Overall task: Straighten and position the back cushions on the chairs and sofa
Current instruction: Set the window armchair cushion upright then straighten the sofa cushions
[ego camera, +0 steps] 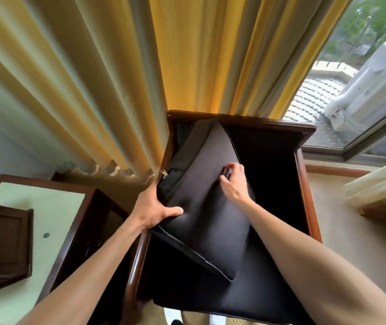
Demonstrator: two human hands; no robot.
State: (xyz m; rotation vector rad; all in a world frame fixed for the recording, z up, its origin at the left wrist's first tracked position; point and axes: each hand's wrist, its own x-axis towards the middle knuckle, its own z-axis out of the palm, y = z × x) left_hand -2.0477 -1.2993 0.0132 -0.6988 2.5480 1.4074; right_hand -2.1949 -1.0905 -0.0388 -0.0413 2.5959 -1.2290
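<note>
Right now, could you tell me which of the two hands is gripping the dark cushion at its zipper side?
The left hand, holding the dark grey fabric back cushion just below the brass zipper pull; the right hand pinches its opposite edge.

Yellow curtains (117, 66) hang behind. A pale tabletop (46, 207) with dark wooden trim stands left. Outside the window (363, 127), an air-conditioner unit (374, 85) sits by a tiled roof (313, 97).
</note>
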